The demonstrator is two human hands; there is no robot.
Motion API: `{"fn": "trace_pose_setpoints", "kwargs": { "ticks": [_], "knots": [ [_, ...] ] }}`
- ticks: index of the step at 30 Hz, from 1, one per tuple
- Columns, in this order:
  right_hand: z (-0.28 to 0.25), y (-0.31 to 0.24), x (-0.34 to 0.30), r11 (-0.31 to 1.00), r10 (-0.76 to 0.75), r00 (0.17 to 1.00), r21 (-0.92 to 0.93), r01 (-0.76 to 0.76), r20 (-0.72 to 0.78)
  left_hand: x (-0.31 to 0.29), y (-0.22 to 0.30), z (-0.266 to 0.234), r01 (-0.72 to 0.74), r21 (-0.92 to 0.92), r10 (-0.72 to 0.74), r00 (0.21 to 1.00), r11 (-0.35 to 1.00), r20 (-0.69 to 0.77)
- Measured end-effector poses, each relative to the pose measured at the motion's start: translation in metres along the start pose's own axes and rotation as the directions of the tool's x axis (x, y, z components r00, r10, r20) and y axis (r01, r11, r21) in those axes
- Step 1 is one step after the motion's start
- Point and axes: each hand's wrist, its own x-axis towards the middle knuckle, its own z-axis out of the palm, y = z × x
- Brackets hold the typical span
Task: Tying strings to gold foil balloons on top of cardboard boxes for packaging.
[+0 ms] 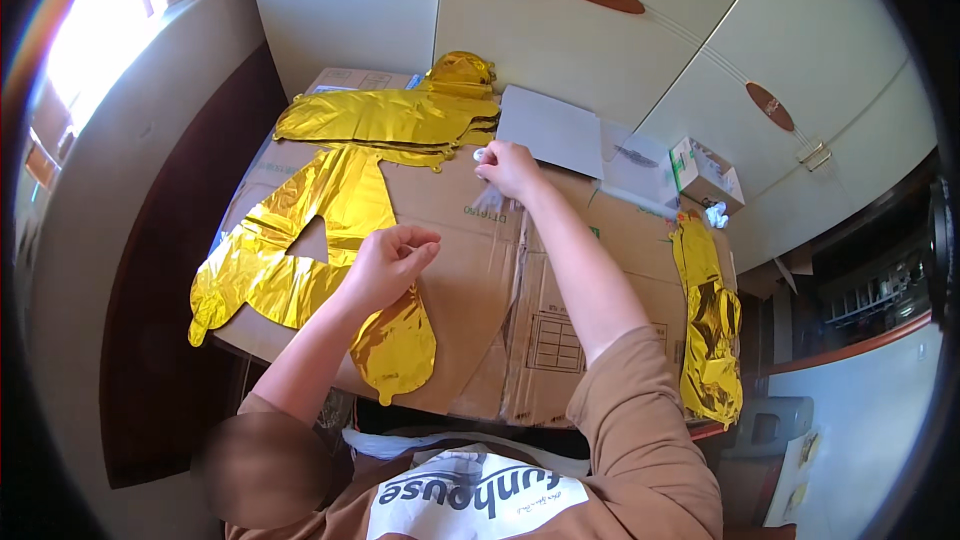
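My left hand hovers over the right leg of a flat, shiny gold foil balloon shaped like a letter A. Its fingers are curled in with the thumb against them; whatever they may pinch is too small to make out. Farther off and to the right, my right hand is closed on a small white object at its fingertips. A faint see-through patch shows below that hand, over the cardboard. Just beyond the A-shaped balloon lies a stack of flat gold foil balloons.
Flattened cardboard covers the table. A pale grey sheet lies at the back, near an open box and a crumpled white wad. Another gold foil balloon rests along the right edge. Cream cabinets stand behind.
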Motion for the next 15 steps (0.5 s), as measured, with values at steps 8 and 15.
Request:
{"fn": "trace_pose_setpoints", "kwargs": {
  "ticks": [8,15],
  "knots": [
    [0.007,-0.010,0.007,0.968,0.242,0.970,0.081,-0.239,-0.025,0.000,0.001,0.010,-0.034,-0.043,0.034,0.999,0.998,-0.003],
    [-0.007,-0.011,-0.008,0.983,0.180,0.964,0.016,-0.181,-0.193,-0.022,0.018,0.004,-0.032,-0.069,0.033,0.999,0.997,0.009]
  ]
}}
